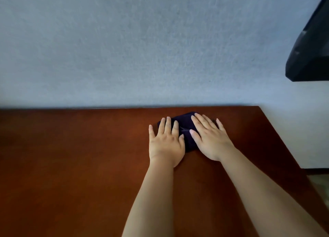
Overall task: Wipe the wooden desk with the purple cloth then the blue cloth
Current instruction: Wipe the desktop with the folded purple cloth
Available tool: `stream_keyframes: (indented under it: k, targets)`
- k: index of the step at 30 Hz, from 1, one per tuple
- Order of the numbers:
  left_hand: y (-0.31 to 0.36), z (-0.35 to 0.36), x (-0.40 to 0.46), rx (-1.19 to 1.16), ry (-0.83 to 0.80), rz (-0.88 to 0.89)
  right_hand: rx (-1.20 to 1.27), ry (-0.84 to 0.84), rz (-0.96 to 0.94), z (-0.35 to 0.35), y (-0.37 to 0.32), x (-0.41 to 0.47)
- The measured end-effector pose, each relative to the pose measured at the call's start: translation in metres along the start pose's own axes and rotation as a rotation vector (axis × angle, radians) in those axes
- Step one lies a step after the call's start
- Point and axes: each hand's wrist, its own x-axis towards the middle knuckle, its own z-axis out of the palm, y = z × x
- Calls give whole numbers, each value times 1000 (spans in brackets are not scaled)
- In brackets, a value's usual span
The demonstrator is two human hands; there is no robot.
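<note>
A reddish-brown, smooth wooden counter (71, 165) is filling the lower half of the head view, its far edge lying against a pale blue-grey textured wall (142, 40). Toward the far right part of the counter, close to that back edge, a dark purple, bunched cloth (186, 123) is lying flat on the wood. Both bare forearms are reaching forward from the bottom of the view toward it.

The left hand (166, 141) is lying palm down with its fingers stretched out and slightly fanned; its fingertips and thumb side are resting on the left part of the dark purple cloth, while the heel of the palm is sitting on bare wood. The right hand (210, 138) is lying palm down as well, fingers straight and spread apart, pressing on the right part of the cloth and covering much of it. Neither hand is pinching or gripping the fabric; both are lying flat on top of it. The two hands are sitting just beside each other, with a strip of the cloth showing between them.

At the upper right corner a black, glossy, angular object (309, 49) is hanging in front of the wall, well apart from the hands. Past the right edge of the counter a white wall section (293, 129) is showing.
</note>
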Motion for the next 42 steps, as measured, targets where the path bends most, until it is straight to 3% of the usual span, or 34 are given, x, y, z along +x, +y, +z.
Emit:
stream_keyframes:
  k: [12,24,42]
  targets:
    - [41,-6,63,-7,8,-38,7,-1,-29,-11,58,43]
    - [131,1,79,-5,14,102,10,30,94,-20,144,8]
    - [146,20,-60,7,-41,255,7,-28,261,-1,115,-143]
